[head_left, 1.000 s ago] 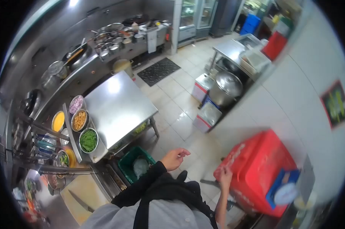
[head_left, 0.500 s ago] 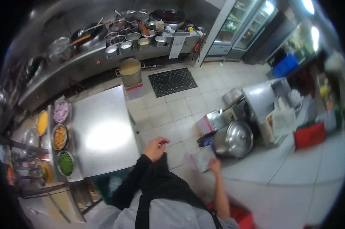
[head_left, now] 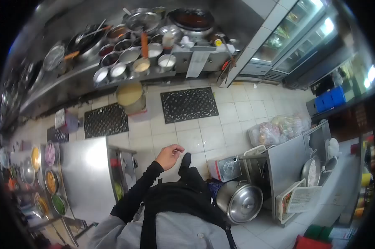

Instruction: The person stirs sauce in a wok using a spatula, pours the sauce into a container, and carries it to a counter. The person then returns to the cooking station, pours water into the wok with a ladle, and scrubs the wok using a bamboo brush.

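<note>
My left hand is held out in front of my body above the tiled floor, its fingers loosely curled, and whether anything is between them cannot be made out. It touches no surface. A black sleeve covers that forearm. My right hand is out of sight. Below my left hand a black shoe shows on the floor. To the left stands a steel table, with bowls of chopped onion, orange-brown pieces and green vegetables along its far side.
Black mats lie before the stove counter with its many pots. A large pot of yellowish liquid stands beside them. To the right are a lidded steel pot, a tin, plastic bags and a white basket.
The view has moved forward past the steel table and red container, toward the stove. My right hand has left the view. My left hand keeps its loosely curled pose.
</note>
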Available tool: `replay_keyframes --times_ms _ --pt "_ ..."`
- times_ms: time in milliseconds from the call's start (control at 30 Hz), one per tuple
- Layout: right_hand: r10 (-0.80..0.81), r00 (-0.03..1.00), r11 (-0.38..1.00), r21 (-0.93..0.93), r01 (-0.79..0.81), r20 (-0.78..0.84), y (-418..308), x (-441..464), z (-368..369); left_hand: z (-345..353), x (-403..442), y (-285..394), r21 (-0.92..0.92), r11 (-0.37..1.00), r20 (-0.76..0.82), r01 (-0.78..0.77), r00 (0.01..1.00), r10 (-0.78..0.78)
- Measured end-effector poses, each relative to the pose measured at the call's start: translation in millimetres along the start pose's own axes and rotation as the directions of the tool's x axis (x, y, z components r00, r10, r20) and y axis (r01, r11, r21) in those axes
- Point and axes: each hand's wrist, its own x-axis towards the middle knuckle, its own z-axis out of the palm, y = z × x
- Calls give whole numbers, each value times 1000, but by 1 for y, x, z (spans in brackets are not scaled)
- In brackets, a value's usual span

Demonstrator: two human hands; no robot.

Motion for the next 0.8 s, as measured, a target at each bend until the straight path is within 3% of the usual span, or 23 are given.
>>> replay_keyframes --times_ms 67,167,200,233,267,300,333,367,400,433,467,567,700,800 --pt "-99 995 992 -74 99 2 -64 56 -27 8 51 7 9 999 1 -33 999 33" --pt "-330 944 882 -355 309 0 -187 166 -85 -3 122 73 6 996 6 -85 996 85" --pt "-518 852 680 -566 467 81 -190 290 -99 -10 145 91 79 995 1 -68 998 68" --pt "-585 799 784 -347 515 -136 -236 376 -115 -18 167 104 114 990 -23 -81 996 84" --pt "-728 662 617 -593 517 -180 -351 365 -152 -25 190 116 145 985 -48 -97 993 105" --pt "-782 550 620 -464 633 -295 -449 370 -178 -31 212 122 177 977 -73 -115 989 129" --pt "-842 367 525 -441 728 -396 -541 363 -199 -37 236 118 197 966 -110 -170 975 194" --pt "-778 576 628 -349 696 -251 -630 350 -227 -45 255 125 198 972 -114 -126 982 151" --pt "-768 584 629 -136 765 -263 -700 343 -237 -56 273 136 203 976 -116 -83 987 108" --pt "-818 482 509 -3 861 -315 -766 310 -244 -67 293 140 208 977 -113 -38 992 63" --pt "-834 468 467 77 881 -293 -822 286 -249 -72 316 130 150 984 -169 -95 978 120" --pt "-894 365 339 139 930 -261 -923 281 -236 -102 384 137 126 992 -239 -22 970 52" --pt "-950 247 272 -117 955 -191 -980 272 -223 -138 491 144 -12 993 -389 -114 916 100" --pt "-884 426 434 -1 901 -191 -998 284 -244 -172 575 176 36 991 -354 -126 926 131"
